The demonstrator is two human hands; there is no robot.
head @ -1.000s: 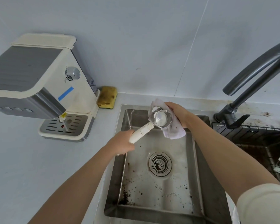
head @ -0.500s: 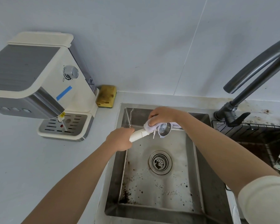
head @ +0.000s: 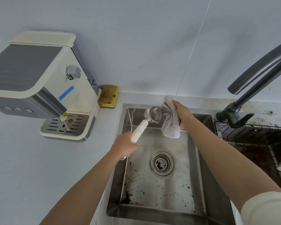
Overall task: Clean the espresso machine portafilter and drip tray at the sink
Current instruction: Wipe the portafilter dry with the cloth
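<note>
1. Two hands are sharing the work over the sink (head: pixel 206 168): the left hand (head: pixel 125 146) is gripping the portafilter (head: pixel 143 125) by its cream handle, fingers wrapped round the lower end.
2. The portafilter is hanging in the air above the sink's back left corner. Its long axis is running from the left hand up and to the right, ending in the metal basket.
3. The right hand (head: pixel 182 113) is bunching a white cloth (head: pixel 170 122) in curled fingers just to the right of the basket. Whether the cloth is touching the rim cannot be told.
4. The basket's open mouth is facing roughly up and toward the viewer, so the cloth hand is the nearer one to it. The next wipe is probably calling for a short move leftward into the cup while the left hand is steadying the handle.
5. The drip tray (head: pixel 66 125) is sitting in the espresso machine (head: pixel 39 78) on the counter, well apart to the left and apparently not yet dealt with.
</note>
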